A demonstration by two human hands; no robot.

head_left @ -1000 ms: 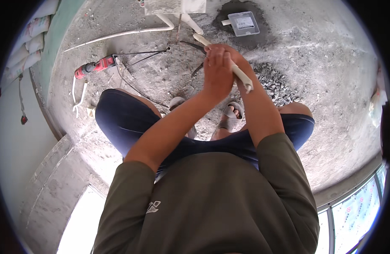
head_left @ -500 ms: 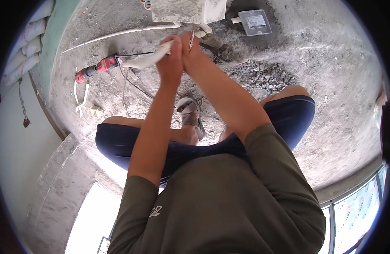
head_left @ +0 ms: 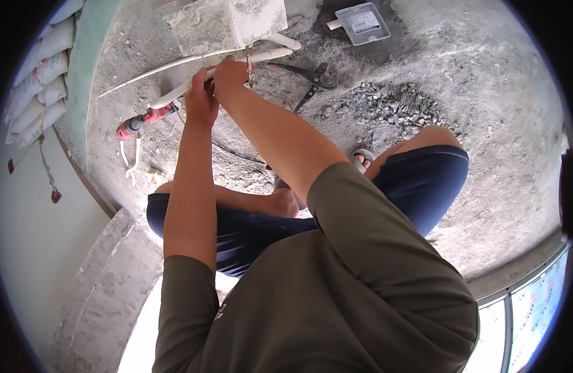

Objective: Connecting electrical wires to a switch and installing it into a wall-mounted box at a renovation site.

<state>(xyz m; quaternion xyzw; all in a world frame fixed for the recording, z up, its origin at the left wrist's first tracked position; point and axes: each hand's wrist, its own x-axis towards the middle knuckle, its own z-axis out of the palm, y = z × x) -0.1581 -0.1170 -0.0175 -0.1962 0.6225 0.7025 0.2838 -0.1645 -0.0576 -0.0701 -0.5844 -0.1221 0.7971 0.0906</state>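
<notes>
Left hand (head_left: 203,104) and right hand (head_left: 230,79) both wrapped around white pipe (head_left: 170,96); red drill (head_left: 153,115) near pipe's left end, dark plier-like tool (head_left: 316,79) right of pipe.

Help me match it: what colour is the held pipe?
The pipe is off-white; head view.

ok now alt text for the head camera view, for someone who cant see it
A person's left hand and right hand grip a white pipe above a rough, dusty floor. A red power tool lies to the left; a dark plier-like tool, grey rubble and a clear plastic box lie to the right.
</notes>
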